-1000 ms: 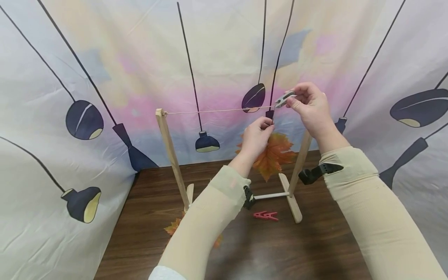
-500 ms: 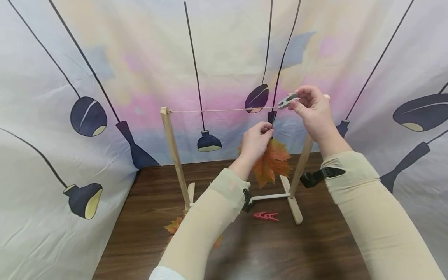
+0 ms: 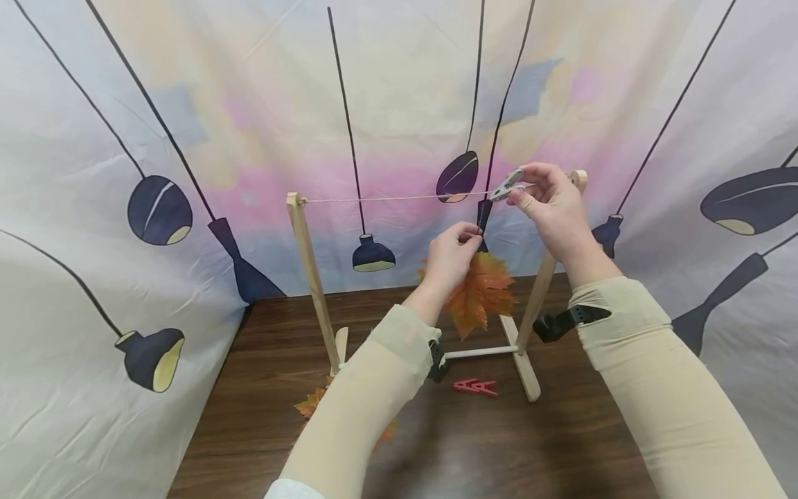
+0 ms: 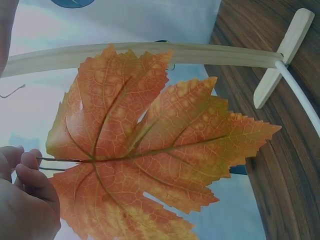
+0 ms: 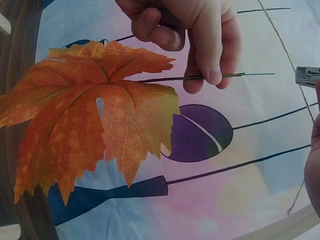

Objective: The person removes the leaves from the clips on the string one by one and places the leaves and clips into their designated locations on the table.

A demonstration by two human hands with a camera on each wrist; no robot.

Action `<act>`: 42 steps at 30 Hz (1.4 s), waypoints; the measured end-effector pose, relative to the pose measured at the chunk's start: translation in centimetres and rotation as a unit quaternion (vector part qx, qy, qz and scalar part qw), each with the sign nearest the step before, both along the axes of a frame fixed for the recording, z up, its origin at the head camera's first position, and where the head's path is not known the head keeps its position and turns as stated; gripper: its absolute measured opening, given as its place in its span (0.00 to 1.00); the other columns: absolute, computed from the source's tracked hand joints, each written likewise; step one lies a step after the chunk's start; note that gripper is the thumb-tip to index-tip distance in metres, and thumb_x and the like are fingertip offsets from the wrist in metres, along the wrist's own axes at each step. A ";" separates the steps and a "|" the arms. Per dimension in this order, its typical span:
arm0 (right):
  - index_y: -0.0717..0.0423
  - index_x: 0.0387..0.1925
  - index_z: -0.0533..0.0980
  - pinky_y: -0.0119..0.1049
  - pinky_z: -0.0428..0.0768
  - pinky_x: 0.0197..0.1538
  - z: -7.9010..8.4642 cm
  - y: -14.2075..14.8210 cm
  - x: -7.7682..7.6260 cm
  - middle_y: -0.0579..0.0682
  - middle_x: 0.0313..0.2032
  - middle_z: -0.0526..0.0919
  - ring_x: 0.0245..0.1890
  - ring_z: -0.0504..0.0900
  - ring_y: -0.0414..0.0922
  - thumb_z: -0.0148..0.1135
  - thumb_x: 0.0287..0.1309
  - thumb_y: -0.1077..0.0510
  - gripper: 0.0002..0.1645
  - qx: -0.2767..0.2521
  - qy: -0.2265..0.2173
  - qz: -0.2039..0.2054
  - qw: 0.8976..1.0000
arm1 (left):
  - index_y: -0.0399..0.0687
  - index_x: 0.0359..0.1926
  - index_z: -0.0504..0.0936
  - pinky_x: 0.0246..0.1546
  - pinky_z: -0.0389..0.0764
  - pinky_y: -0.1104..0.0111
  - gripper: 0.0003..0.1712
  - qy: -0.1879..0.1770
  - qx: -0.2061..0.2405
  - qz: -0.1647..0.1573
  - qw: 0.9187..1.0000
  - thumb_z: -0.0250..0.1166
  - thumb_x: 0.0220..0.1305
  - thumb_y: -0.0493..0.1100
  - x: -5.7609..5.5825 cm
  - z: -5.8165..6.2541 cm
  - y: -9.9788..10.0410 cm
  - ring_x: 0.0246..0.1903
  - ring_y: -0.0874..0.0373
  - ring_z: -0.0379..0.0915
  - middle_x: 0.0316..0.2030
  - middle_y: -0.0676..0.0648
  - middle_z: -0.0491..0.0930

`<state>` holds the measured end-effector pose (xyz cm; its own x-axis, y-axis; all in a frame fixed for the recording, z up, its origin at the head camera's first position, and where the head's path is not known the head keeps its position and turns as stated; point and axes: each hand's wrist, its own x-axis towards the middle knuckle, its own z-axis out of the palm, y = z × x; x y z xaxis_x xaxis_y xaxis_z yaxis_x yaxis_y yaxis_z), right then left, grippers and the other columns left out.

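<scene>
My left hand [image 3: 450, 260] pinches the thin stem of an orange maple leaf [image 3: 481, 294], which hangs below the fingers. In the right wrist view the stem [image 5: 170, 78] runs between thumb and fingertips, its bare end sticking out beyond them. A grey clothespin [image 3: 506, 186] is held between the thumb and fingers of my right hand [image 3: 551, 208], its nose right at the string [image 3: 393, 198]. The string stretches between two wooden posts. The leaf's stem end is just below the clothespin, apart from the string.
Two pink clothespins [image 3: 475, 387] lie on the brown wooden table [image 3: 499, 443]. More orange leaves [image 3: 308, 404] lie there, partly hidden by my left forearm. The frame has a left post [image 3: 308, 277], a right post [image 3: 537, 298] and a white crossbar [image 3: 483, 352] near the table.
My left hand and the leaf have sunk slightly away from the string. The clothespin in my right hand has tilted, and its handles look farther apart.
</scene>
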<state>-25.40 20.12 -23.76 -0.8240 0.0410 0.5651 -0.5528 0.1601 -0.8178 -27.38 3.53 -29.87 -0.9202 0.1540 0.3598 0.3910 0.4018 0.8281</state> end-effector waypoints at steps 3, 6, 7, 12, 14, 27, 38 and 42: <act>0.55 0.50 0.71 0.26 0.75 0.40 -0.2 -0.1 0.0 0.45 0.37 0.80 0.35 0.79 0.39 0.62 0.58 0.65 0.18 -0.002 -0.005 0.000 1.000 | 0.51 0.44 0.82 0.41 0.74 0.67 0.09 -0.002 -0.004 0.003 1.000 0.58 0.67 0.45 0.0 0.0 -0.2 0.38 0.60 0.75 0.36 0.54 0.81; 0.55 0.48 0.71 0.26 0.75 0.40 -0.4 -0.1 0.0 0.45 0.37 0.79 0.35 0.78 0.39 0.63 0.56 0.66 0.18 -0.017 -0.007 0.000 1.000 | 0.51 0.44 0.82 0.41 0.74 0.66 0.09 0.000 -0.013 0.005 1.000 0.58 0.67 0.45 0.0 -0.1 -0.3 0.37 0.59 0.75 0.36 0.54 0.81; 0.54 0.48 0.72 0.25 0.75 0.40 -0.5 -0.1 0.0 0.45 0.36 0.79 0.35 0.78 0.39 0.63 0.56 0.67 0.18 -0.024 -0.007 0.000 1.000 | 0.51 0.44 0.82 0.41 0.74 0.66 0.09 0.001 -0.016 0.007 1.000 0.58 0.67 0.45 0.0 -0.1 -0.3 0.37 0.59 0.75 0.36 0.53 0.81; 0.54 0.45 0.73 0.24 0.75 0.38 -1.1 0.1 0.0 0.46 0.34 0.77 0.33 0.76 0.38 0.65 0.52 0.70 0.18 -0.053 -0.010 0.002 0.999 | 0.51 0.43 0.82 0.39 0.73 0.67 0.08 0.010 -0.028 0.011 1.000 0.59 0.66 0.45 -0.2 -0.2 -0.5 0.35 0.60 0.75 0.35 0.53 0.82; 0.54 0.45 0.73 0.23 0.74 0.37 -1.5 0.2 0.0 0.46 0.34 0.77 0.33 0.76 0.38 0.66 0.52 0.69 0.19 -0.048 -0.012 -0.006 0.999 | 0.51 0.43 0.82 0.37 0.74 0.68 0.09 0.012 -0.028 0.008 1.000 0.58 0.66 0.45 -0.3 -0.2 -0.6 0.33 0.61 0.75 0.35 0.54 0.81; 0.53 0.44 0.74 0.23 0.74 0.35 -3.1 0.3 -0.2 0.45 0.34 0.76 0.33 0.75 0.38 0.65 0.52 0.69 0.19 -0.034 -0.004 -0.011 0.999 | 0.54 0.46 0.81 0.37 0.75 0.70 0.10 0.019 -0.016 0.012 1.000 0.60 0.65 0.45 -0.7 -0.3 -1.4 0.34 0.63 0.77 0.34 0.55 0.81; 0.53 0.44 0.73 0.24 0.73 0.35 -3.7 0.3 -0.4 0.44 0.32 0.77 0.33 0.75 0.38 0.65 0.53 0.67 0.18 -0.018 -0.028 -0.027 0.999 | 0.55 0.46 0.81 0.38 0.75 0.67 0.10 0.005 -0.024 0.016 1.000 0.60 0.65 0.45 -0.9 -0.7 -2.1 0.34 0.63 0.76 0.34 0.55 0.81; 0.53 0.45 0.73 0.24 0.74 0.36 -4.3 0.3 -0.4 0.43 0.32 0.77 0.33 0.75 0.37 0.65 0.54 0.66 0.18 -0.007 -0.038 -0.034 0.999 | 0.55 0.46 0.81 0.39 0.75 0.66 0.10 0.001 -0.024 0.011 1.000 0.60 0.65 0.46 -0.9 -1.2 -2.4 0.34 0.63 0.76 0.34 0.55 0.81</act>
